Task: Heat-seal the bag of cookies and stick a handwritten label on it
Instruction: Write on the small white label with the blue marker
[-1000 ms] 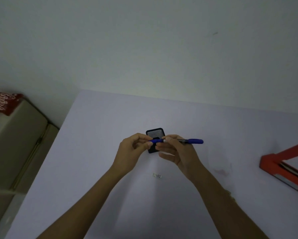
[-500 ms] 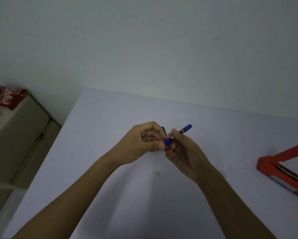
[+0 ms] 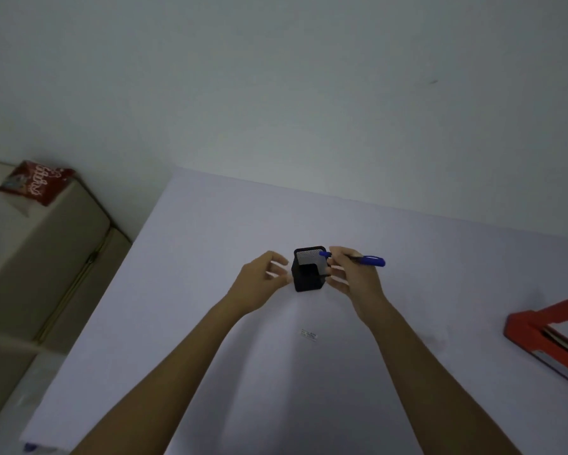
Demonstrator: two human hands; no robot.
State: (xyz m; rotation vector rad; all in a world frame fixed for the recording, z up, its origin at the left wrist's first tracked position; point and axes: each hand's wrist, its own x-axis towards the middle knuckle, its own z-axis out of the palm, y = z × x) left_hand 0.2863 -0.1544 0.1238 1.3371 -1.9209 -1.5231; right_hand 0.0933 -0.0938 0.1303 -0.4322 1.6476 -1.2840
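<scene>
My right hand (image 3: 351, 277) grips a blue pen (image 3: 368, 259) that lies across its fingers, one end over the rim of a black mesh pen holder (image 3: 308, 270). That holder stands upright on the white table (image 3: 210, 290) between my two hands. My left hand (image 3: 262, 280) is just left of the holder with its fingers apart and nothing in it. A small white label (image 3: 309, 334) lies flat on the table below the holder. No bag of cookies shows on the table.
A red heat sealer (image 3: 545, 336) sits at the table's right edge, partly cut off. To the left, off the table, stands a beige box (image 3: 29, 251) with a red snack packet (image 3: 34, 183) on top. A plain wall rises behind.
My hands came apart. The left hand let go of the pen end and opened. The right hand turned the pen level over the holder, which shows again between the hands.
</scene>
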